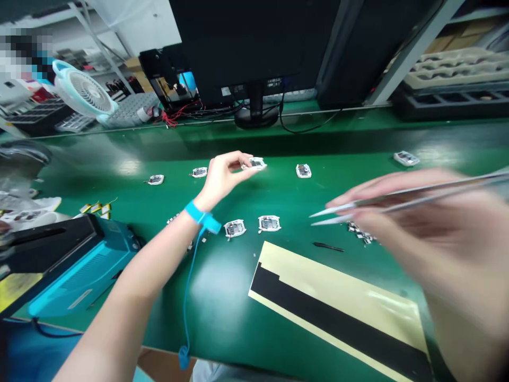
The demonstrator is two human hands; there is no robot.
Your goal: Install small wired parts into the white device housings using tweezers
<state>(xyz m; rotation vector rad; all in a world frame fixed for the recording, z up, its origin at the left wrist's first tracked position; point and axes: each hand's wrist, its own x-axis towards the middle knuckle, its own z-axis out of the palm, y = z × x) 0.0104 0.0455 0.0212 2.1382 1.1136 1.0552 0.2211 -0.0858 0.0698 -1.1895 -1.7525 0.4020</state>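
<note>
My left hand (222, 172), with a blue wrist strap (202, 217) on its wrist, reaches forward and pinches a small white device housing (256, 163) with electronics inside. Tweezers (397, 199) are gripped in my right hand (445, 228), their two pale tips apart and pointing left over the mat with nothing between them. Two more open white housings (269, 223) lie nearer to me, below my left hand. Another housing (303, 171) sits to the right of the held one, and one (406, 158) lies farther right.
A yellow sheet with a black strip (338, 307) lies in front. Beside it are a black pen-like stick (328, 247) and a pile of small parts (360, 233). A blue-and-black machine (87, 270) stands at left. A monitor (256, 106) stands behind.
</note>
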